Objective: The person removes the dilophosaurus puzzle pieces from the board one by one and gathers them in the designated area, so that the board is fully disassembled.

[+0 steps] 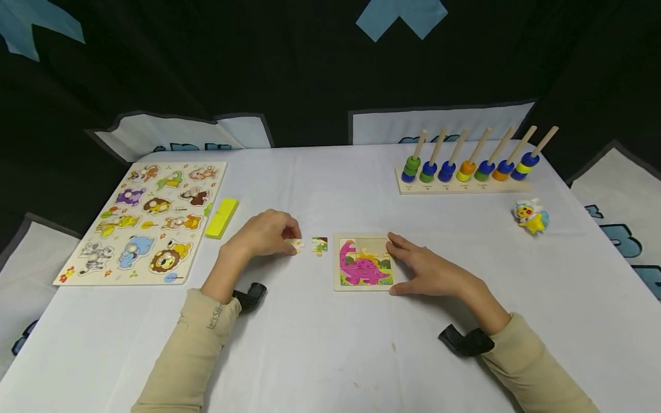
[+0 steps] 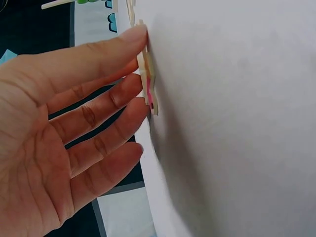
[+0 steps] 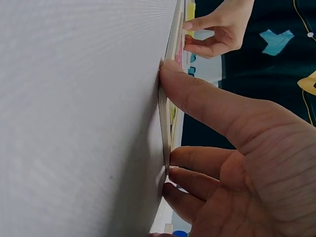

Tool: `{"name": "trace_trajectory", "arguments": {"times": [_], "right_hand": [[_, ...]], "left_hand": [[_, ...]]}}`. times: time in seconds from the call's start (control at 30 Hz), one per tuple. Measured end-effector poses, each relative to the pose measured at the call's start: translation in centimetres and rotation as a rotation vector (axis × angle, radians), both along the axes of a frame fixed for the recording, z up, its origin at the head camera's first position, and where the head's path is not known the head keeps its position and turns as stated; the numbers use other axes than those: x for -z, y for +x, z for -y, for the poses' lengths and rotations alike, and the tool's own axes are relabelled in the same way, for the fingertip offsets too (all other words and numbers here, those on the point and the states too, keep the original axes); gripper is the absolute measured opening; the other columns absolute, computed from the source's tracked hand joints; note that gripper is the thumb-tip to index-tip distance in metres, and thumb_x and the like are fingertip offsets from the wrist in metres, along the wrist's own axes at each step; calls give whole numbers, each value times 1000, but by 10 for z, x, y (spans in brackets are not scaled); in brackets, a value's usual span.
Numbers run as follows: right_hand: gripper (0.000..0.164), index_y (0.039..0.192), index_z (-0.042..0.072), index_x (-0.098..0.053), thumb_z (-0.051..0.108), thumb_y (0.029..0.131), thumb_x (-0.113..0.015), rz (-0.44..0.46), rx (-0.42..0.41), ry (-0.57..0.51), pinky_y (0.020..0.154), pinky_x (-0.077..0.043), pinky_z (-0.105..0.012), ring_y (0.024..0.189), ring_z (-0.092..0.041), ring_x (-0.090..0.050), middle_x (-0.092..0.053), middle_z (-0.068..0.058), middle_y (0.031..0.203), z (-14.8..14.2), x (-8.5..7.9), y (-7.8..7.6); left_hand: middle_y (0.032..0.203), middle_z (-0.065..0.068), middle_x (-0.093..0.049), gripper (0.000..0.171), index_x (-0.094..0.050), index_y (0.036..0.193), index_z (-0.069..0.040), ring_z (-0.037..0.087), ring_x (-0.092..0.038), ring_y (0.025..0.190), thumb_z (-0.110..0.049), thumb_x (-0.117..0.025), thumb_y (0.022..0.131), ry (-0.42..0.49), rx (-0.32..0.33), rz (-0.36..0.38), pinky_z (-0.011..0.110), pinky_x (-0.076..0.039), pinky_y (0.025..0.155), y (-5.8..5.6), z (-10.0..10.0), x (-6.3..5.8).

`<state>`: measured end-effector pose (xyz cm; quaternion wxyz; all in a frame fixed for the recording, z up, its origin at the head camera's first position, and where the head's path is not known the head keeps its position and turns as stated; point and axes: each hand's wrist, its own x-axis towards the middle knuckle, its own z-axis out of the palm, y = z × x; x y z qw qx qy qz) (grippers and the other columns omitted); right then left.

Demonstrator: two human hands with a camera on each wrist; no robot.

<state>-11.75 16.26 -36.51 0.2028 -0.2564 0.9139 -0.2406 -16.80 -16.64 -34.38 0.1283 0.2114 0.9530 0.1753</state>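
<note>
My left hand (image 1: 267, 232) pinches a small jigsaw piece (image 1: 296, 245) between thumb and fingertips, low over the white table. In the left wrist view the piece (image 2: 149, 84) appears edge-on with a bit of pink, and the fingers partly hide it. Just right of it lies another jigsaw piece (image 1: 319, 245) in green and brown. A wooden jigsaw tray (image 1: 337, 264) with a pink dinosaur picture rests flat farther right. My right hand (image 1: 426, 267) holds the tray's right side, thumb at the near corner and fingers at the far one.
At the left lies a large animal peg puzzle board (image 1: 150, 221), with a yellow block (image 1: 221, 218) beside it. A wooden stacking-ring counter (image 1: 465, 188) stands at the back right. Nearer the right edge sits a small yellow toy figure (image 1: 532, 215).
</note>
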Motion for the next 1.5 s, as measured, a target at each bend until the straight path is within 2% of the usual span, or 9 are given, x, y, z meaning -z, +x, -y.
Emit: {"name": "trace_trajectory", "arguments": {"times": [0.17, 0.3, 0.4, 0.5, 0.6, 0.73, 0.93, 1.27, 1.5], "right_hand": [[88, 147, -3, -31, 31, 80, -77, 11, -3, -16, 110, -22, -64, 146, -39, -16, -14, -18, 160, 1, -1, 1], [88, 147, -3, -31, 31, 80, -77, 4, -10, -9, 110, -23, -64, 146, -39, -16, -14, -19, 160, 2, -1, 1], [88, 147, -3, -31, 30, 80, -77, -3, -10, -4, 110, -23, -63, 146, -39, -17, -14, -18, 160, 2, -1, 0], [88, 147, -3, -30, 30, 80, -77, 4, -7, -6, 110, -22, -64, 146, -39, -16, -14, -18, 160, 2, -1, 0], [88, 147, -3, -30, 30, 80, -77, 10, -7, -8, 110, -22, -64, 146, -39, -16, -14, -18, 160, 2, -1, 0], [88, 147, -3, -30, 31, 80, -76, 14, -9, -12, 110, -21, -64, 146, -39, -17, -14, -18, 160, 3, 0, 0], [88, 147, -3, -31, 31, 80, -77, 13, -7, -9, 110, -21, -65, 146, -39, -17, -14, -18, 160, 3, 0, 0], [88, 147, -3, -31, 31, 80, -77, 9, -2, -4, 110, -23, -65, 146, -39, -17, -15, -19, 160, 0, 0, 0], [88, 147, -3, -32, 32, 80, -77, 5, -2, -3, 109, -23, -65, 146, -39, -18, -15, -19, 160, 0, -1, 0]], "left_hand": [[82, 0, -62, 26, -71, 97, -13, 14, -52, 76, -20, -81, 74, 11, -9, -6, 29, -40, 67, 1, -3, -2], [94, 5, -68, 39, -69, 113, -7, 17, -59, 82, -22, -79, 78, 103, 2, -34, 32, -48, 73, 1, -17, -8], [99, 9, -69, 41, -67, 117, -3, 19, -62, 87, -20, -77, 81, 156, 37, -49, 34, -51, 78, -1, -32, -13], [100, 10, -68, 41, -65, 118, -1, 19, -63, 86, -17, -76, 82, 166, 86, -36, 32, -51, 78, -5, -48, -14], [100, 9, -68, 38, -66, 115, -2, 17, -62, 84, -17, -76, 82, 154, 120, -10, 30, -50, 76, -7, -62, -11], [89, 3, -65, 32, -69, 105, -7, 14, -56, 79, -21, -79, 79, 85, 119, 37, 28, -46, 70, -8, -73, -6], [79, -1, -55, 43, -65, 103, -11, 14, -50, 75, -33, -84, 72, -42, 117, 52, 27, -39, 64, -6, -79, 1], [86, -1, -59, 37, -66, 104, -13, 15, -53, 80, -31, -82, 75, -80, 115, 49, 28, -42, 66, -3, -87, 0], [75, -2, -56, 28, -71, 99, -11, 13, -50, 73, -26, -80, 78, -67, 110, 20, 25, -38, 60, 2, -90, 0]]}}
